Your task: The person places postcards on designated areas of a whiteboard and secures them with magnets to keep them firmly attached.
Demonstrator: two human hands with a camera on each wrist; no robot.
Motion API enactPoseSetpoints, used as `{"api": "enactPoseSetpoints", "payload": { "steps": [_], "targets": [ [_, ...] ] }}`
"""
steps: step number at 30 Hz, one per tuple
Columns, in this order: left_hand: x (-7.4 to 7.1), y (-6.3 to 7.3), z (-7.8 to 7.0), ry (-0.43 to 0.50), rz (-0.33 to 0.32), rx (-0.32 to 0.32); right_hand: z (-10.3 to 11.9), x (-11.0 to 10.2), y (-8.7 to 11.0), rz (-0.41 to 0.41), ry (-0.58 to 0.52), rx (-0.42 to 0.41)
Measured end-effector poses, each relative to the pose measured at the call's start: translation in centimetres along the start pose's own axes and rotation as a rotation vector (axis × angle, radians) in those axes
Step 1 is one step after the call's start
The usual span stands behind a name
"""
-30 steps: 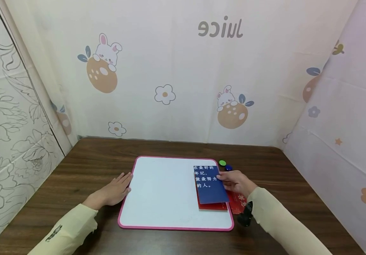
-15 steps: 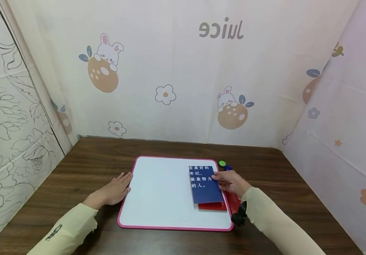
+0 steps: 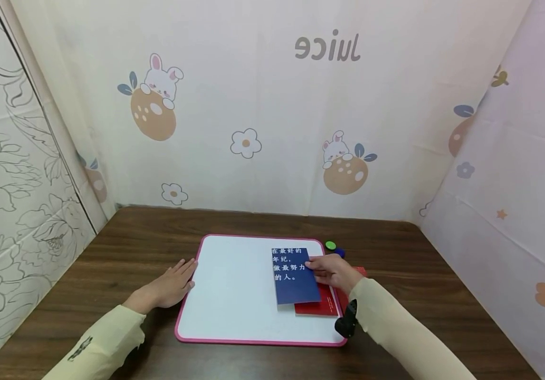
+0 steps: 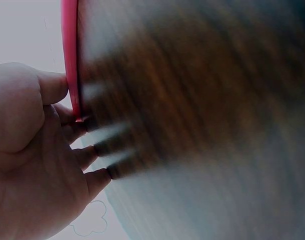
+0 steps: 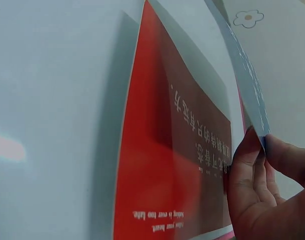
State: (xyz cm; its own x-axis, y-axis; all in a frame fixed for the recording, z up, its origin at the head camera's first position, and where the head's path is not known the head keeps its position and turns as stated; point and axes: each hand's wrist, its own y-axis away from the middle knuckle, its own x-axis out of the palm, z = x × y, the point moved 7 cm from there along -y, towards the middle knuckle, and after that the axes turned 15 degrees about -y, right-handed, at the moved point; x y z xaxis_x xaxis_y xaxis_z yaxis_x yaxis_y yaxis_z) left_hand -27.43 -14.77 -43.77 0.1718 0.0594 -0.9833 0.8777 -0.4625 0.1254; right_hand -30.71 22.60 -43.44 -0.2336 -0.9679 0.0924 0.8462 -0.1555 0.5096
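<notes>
My right hand (image 3: 333, 271) pinches the right edge of a thin blue booklet (image 3: 297, 290) with white characters on its cover. In the right wrist view the blue booklet (image 5: 245, 65) stands raised and tilted, its edge between thumb and fingers. Below it, a red booklet (image 5: 142, 175) lies on the white board (image 3: 234, 295) with the pink frame, partly covered in the head view. My left hand (image 3: 171, 286) rests at the board's left edge, fingers extended; the left wrist view shows its fingertips touching the pink frame (image 4: 71, 50).
Another red booklet (image 3: 342, 300) lies at the board's right side, mostly hidden under my right hand and sleeve. Behind it are a green round piece (image 3: 331, 245) and a blue round piece (image 3: 340, 253). A curtain (image 3: 272, 105) hangs behind the brown table (image 3: 158, 227).
My right hand has carried the blue booklet leftward over the board, uncovering more of the red booklet beneath. My left hand has stayed at the board's left edge.
</notes>
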Motion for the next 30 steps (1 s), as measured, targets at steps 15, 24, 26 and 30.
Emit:
{"api": "enactPoseSetpoints", "payload": {
  "steps": [15,24,26,30],
  "targets": [
    [-0.5,0.2,-0.2,0.002,-0.005,0.003,-0.2,1.9,-0.1,-0.002,-0.015,0.017],
    [-0.4,0.2,-0.2,-0.007,-0.009,0.009,-0.8,2.8,-0.1,0.012,0.004,0.027],
    [-0.4,0.2,-0.2,-0.008,-0.01,0.009,-0.9,3.1,-0.2,0.016,0.001,0.032],
    [-0.2,0.1,-0.1,-0.008,-0.008,0.0,-1.0,3.8,-0.3,0.034,-0.008,0.038]
  ]
}}
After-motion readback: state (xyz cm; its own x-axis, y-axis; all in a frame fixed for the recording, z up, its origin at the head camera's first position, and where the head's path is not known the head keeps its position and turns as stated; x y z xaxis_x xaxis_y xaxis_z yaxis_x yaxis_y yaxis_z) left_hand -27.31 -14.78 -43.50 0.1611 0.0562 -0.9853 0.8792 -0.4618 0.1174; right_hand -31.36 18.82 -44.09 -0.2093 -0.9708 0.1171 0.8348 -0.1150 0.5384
